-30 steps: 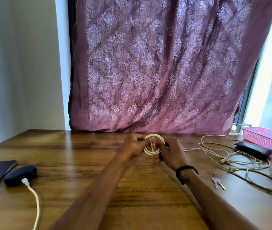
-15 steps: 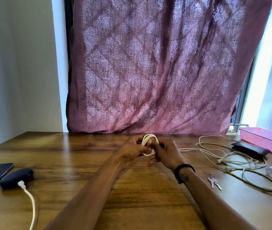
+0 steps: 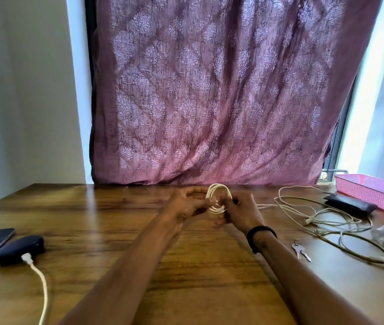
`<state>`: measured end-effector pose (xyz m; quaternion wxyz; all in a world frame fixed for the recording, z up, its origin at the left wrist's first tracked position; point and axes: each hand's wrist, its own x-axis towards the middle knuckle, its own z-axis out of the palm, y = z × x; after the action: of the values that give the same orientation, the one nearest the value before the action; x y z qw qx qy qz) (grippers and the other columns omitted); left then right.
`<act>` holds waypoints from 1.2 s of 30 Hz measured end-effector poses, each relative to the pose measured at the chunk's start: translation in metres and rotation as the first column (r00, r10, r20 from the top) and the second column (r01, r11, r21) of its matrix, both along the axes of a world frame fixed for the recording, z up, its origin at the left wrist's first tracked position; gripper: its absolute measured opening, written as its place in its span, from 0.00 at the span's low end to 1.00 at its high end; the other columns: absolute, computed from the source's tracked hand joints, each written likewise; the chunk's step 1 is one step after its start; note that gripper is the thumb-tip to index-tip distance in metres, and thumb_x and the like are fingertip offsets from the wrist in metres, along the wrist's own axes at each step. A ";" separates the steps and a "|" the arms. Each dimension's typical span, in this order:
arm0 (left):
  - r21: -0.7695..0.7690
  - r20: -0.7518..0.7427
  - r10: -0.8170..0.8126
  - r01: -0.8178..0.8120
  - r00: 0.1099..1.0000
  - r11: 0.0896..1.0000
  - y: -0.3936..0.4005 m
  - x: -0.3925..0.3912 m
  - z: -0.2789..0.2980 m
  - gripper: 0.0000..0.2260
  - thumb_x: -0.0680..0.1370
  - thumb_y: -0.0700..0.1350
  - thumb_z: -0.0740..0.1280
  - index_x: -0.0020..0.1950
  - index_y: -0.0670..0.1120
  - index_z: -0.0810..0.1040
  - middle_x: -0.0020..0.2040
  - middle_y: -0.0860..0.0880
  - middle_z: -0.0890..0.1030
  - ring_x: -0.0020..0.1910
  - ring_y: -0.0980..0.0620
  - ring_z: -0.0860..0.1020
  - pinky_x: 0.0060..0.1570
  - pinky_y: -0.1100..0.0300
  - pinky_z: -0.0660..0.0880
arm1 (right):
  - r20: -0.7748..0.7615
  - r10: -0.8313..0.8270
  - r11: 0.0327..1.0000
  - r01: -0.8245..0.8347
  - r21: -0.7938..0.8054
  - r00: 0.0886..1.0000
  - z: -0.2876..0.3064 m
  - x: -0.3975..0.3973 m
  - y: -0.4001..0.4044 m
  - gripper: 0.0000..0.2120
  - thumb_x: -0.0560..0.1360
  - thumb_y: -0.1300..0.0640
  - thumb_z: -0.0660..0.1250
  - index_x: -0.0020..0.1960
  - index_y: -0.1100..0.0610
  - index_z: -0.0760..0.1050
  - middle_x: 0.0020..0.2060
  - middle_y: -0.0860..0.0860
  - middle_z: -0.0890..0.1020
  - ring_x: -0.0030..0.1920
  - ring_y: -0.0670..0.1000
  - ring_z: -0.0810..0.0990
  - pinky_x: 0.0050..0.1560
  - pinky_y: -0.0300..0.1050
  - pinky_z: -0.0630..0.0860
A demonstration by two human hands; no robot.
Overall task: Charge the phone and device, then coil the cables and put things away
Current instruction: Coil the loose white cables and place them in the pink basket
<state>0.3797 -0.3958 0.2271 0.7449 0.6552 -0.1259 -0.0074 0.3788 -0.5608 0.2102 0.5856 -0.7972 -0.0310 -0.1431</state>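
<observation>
Nearby, loose cables (image 3: 322,221) and keys (image 3: 300,250) — both hands' (image 3: 187,205) (image 3: 242,213) grip clasps the coil (image 3: 218,198).

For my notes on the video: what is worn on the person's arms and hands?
Both forearms are bare, no sleeves in view. The right arm has a black band around the wrist. The left hand and right hand show no gloves; rings cannot be told.
</observation>
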 end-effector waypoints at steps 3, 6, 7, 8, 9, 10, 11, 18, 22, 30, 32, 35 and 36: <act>-0.147 -0.058 -0.166 0.156 0.984 0.977 0.002 -0.002 0.001 0.18 0.73 0.31 0.74 0.63 0.37 0.80 0.52 0.42 0.86 0.46 0.50 0.85 0.49 0.59 0.83 | -0.050 0.026 0.994 -0.020 0.111 0.998 0.000 -0.002 -0.002 0.15 0.85 0.59 0.65 0.43 0.64 0.81 0.31 0.57 0.86 0.31 0.59 0.86 0.41 0.64 0.86; -0.206 -0.057 -0.217 0.201 0.974 0.958 0.001 -0.001 0.000 0.19 0.75 0.28 0.69 0.64 0.39 0.76 0.51 0.41 0.86 0.46 0.48 0.85 0.52 0.55 0.82 | -0.088 0.065 0.991 -0.054 0.125 0.994 -0.002 -0.004 -0.002 0.15 0.85 0.56 0.66 0.45 0.63 0.83 0.34 0.57 0.87 0.32 0.56 0.86 0.43 0.60 0.87; -0.231 -0.061 -0.226 0.206 0.972 0.951 -0.001 0.000 0.000 0.19 0.76 0.26 0.67 0.64 0.40 0.75 0.49 0.41 0.85 0.43 0.48 0.84 0.49 0.55 0.83 | -0.084 0.074 0.990 -0.063 0.123 0.994 -0.002 -0.005 -0.002 0.14 0.85 0.56 0.66 0.45 0.62 0.83 0.34 0.57 0.87 0.32 0.56 0.86 0.42 0.58 0.87; -0.232 -0.054 -0.221 0.203 0.974 0.951 -0.004 0.000 0.001 0.19 0.76 0.24 0.65 0.63 0.41 0.73 0.47 0.41 0.84 0.40 0.48 0.84 0.45 0.56 0.83 | -0.075 0.080 0.990 -0.071 0.118 0.994 0.000 -0.007 -0.002 0.14 0.85 0.56 0.65 0.44 0.61 0.84 0.35 0.57 0.87 0.32 0.56 0.86 0.41 0.55 0.87; -0.204 -0.034 -0.192 0.181 0.981 0.962 -0.006 0.001 0.000 0.20 0.76 0.23 0.63 0.62 0.42 0.72 0.45 0.41 0.83 0.37 0.49 0.83 0.41 0.56 0.83 | -0.065 0.083 0.992 -0.076 0.097 0.994 0.001 -0.008 -0.001 0.15 0.85 0.55 0.65 0.44 0.61 0.84 0.35 0.57 0.87 0.32 0.56 0.87 0.39 0.52 0.86; -0.153 -0.008 -0.148 0.145 0.989 0.978 -0.008 0.001 -0.001 0.21 0.75 0.22 0.63 0.61 0.42 0.72 0.44 0.41 0.82 0.36 0.50 0.82 0.39 0.57 0.83 | -0.057 0.080 0.995 -0.077 0.062 0.995 0.002 -0.009 -0.002 0.15 0.85 0.54 0.65 0.45 0.61 0.83 0.35 0.57 0.87 0.33 0.57 0.87 0.37 0.50 0.85; -0.107 0.019 -0.102 0.103 0.995 0.989 -0.010 0.002 -0.002 0.21 0.73 0.22 0.64 0.60 0.43 0.72 0.43 0.41 0.81 0.35 0.50 0.82 0.37 0.57 0.82 | -0.052 0.076 0.997 -0.075 0.020 0.996 0.003 -0.009 -0.002 0.15 0.85 0.54 0.65 0.45 0.61 0.83 0.35 0.58 0.87 0.34 0.58 0.88 0.36 0.49 0.85; 0.364 0.506 0.134 -0.352 0.852 0.862 -0.006 0.005 -0.017 0.22 0.72 0.37 0.76 0.60 0.51 0.71 0.47 0.49 0.82 0.41 0.53 0.81 0.35 0.63 0.77 | -0.066 0.064 0.988 -0.072 -0.133 0.996 -0.005 -0.008 0.002 0.16 0.85 0.53 0.63 0.44 0.59 0.81 0.33 0.59 0.87 0.34 0.58 0.88 0.39 0.53 0.84; 0.443 0.837 -0.053 -0.618 0.545 0.649 -0.007 0.003 -0.018 0.17 0.76 0.44 0.73 0.63 0.56 0.75 0.56 0.54 0.73 0.51 0.56 0.75 0.46 0.65 0.72 | -0.060 0.033 0.988 -0.042 -0.152 0.998 -0.005 -0.009 0.001 0.18 0.85 0.52 0.63 0.41 0.58 0.80 0.32 0.59 0.86 0.31 0.55 0.87 0.29 0.43 0.78; 0.146 0.784 0.216 -0.512 0.582 0.847 -0.007 0.007 -0.020 0.06 0.80 0.47 0.71 0.45 0.48 0.85 0.40 0.53 0.84 0.40 0.57 0.82 0.40 0.58 0.78 | -0.006 0.036 0.991 -0.036 -0.126 0.999 -0.006 -0.005 0.001 0.15 0.85 0.54 0.64 0.44 0.60 0.80 0.31 0.59 0.86 0.32 0.58 0.88 0.33 0.50 0.84; 0.041 0.598 0.354 -0.469 0.719 0.882 -0.009 0.014 -0.019 0.06 0.78 0.46 0.73 0.41 0.50 0.84 0.37 0.50 0.86 0.37 0.55 0.84 0.38 0.55 0.79 | 0.044 0.033 0.992 -0.027 -0.126 0.998 -0.005 -0.002 0.000 0.14 0.85 0.55 0.64 0.44 0.60 0.80 0.30 0.59 0.86 0.32 0.59 0.88 0.38 0.57 0.86; -0.280 0.125 0.314 -0.271 0.941 0.921 -0.010 0.020 -0.010 0.09 0.77 0.40 0.74 0.55 0.49 0.78 0.49 0.39 0.86 0.41 0.45 0.86 0.42 0.50 0.84 | 0.136 0.013 0.994 0.002 -0.108 0.991 -0.003 -0.002 0.000 0.12 0.84 0.57 0.65 0.45 0.60 0.82 0.31 0.58 0.86 0.31 0.58 0.87 0.36 0.60 0.86; -0.407 -0.003 0.233 -0.214 0.972 0.888 -0.009 0.021 -0.008 0.13 0.78 0.39 0.72 0.59 0.47 0.73 0.51 0.36 0.85 0.39 0.44 0.85 0.40 0.51 0.83 | 0.158 0.010 0.995 0.006 -0.103 0.987 -0.002 -0.003 0.001 0.12 0.84 0.56 0.66 0.46 0.60 0.82 0.32 0.58 0.86 0.31 0.58 0.87 0.35 0.60 0.86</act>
<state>0.4007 -0.4049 0.2189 0.8570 0.4969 -0.0656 0.1197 0.3762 -0.5601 0.2081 0.5396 -0.8124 -0.0856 -0.2037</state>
